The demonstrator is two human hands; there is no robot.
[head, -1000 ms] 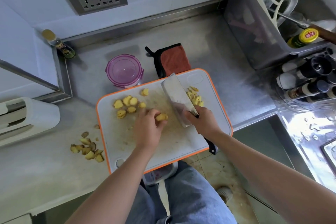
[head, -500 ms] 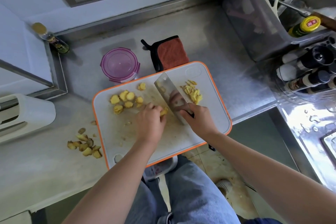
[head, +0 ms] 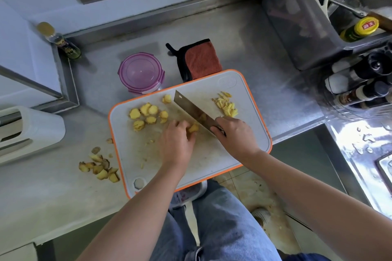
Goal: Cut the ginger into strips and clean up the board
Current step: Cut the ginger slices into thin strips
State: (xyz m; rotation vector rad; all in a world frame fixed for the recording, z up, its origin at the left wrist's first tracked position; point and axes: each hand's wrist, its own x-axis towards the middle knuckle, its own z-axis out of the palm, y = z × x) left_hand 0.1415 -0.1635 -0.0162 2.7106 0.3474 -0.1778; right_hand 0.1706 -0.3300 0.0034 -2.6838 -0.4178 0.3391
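Cleaver [head: 194, 112] tipped steeper, one board [head: 131, 154], seven slices [head: 148, 115]

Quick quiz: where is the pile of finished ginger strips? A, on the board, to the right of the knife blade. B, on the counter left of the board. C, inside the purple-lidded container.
A: the thin strips lie on the cutting board, right of the knife; the counter pile is chunky pieces, not strips.
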